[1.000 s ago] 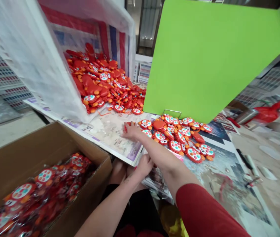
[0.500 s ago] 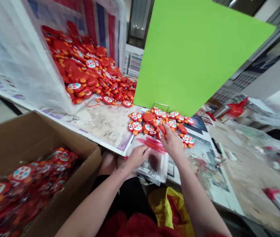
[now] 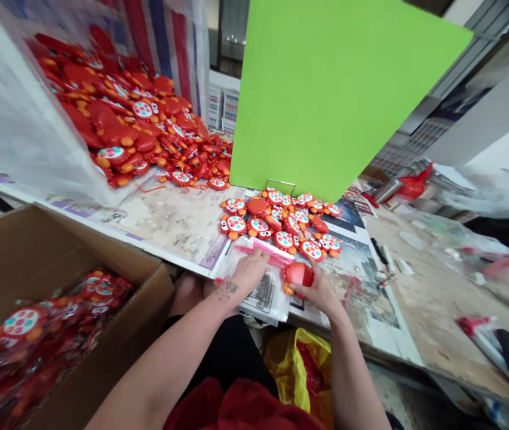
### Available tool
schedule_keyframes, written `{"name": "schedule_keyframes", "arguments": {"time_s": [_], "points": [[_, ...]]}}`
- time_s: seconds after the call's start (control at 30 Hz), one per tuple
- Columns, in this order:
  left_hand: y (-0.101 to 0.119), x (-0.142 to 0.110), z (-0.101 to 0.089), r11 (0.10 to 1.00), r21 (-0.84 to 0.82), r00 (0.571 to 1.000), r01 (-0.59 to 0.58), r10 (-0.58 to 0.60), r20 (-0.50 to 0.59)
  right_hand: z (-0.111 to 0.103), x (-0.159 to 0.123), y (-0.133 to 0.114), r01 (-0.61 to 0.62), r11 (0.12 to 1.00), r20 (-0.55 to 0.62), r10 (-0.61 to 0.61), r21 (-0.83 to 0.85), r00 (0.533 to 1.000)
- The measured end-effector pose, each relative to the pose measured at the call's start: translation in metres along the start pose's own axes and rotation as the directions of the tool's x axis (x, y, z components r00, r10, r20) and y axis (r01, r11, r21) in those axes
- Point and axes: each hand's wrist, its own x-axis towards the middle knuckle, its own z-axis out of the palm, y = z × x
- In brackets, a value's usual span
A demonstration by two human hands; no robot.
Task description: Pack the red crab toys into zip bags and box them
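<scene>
Reading from the left, I see a brown cardboard box (image 3: 57,263) holding bagged red crab-shaped toys (image 3: 21,325). Above it, a heap of loose red plastic crab toys (image 3: 120,125) spills from a clear plastic sack (image 3: 17,125) onto the printed tabletop (image 3: 169,221). At centre, my left hand (image 3: 248,272) lies flat, fingers spread, on a stack of clear zip bags with pink strips (image 3: 263,286). Just beside it, my right hand (image 3: 319,289) is clamped around one red crab toy (image 3: 298,275) at the bag's edge. Behind, a small cluster of crab toys (image 3: 281,224) lies below an upright green board (image 3: 326,95).
</scene>
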Motion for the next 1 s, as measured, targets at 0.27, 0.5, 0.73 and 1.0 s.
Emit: {"name": "schedule_keyframes", "arguments": {"time_s": [0.27,0.5,0.73,1.0], "points": [[0.003,0.002,-0.008,0.978,0.186,0.995,-0.097,0.094,0.023,-0.001,-0.017,0.008,-0.186,0.861,-0.051,0.237,0.473,0.97],[0.009,0.003,-0.008,0.975,0.221,1.0,-0.022,0.021,0.004,0.007,-0.022,0.018,-0.117,0.571,-0.161,0.413,0.813,0.896],[0.007,-0.002,-0.002,0.964,0.226,0.98,-0.141,0.168,-0.106,0.013,-0.002,-0.002,0.142,0.434,-0.359,0.472,0.89,0.805],[0.003,-0.006,-0.001,0.949,0.175,0.957,-0.26,0.278,-0.081,0.022,0.034,-0.056,0.211,0.644,-0.405,0.168,0.735,0.899]]}}
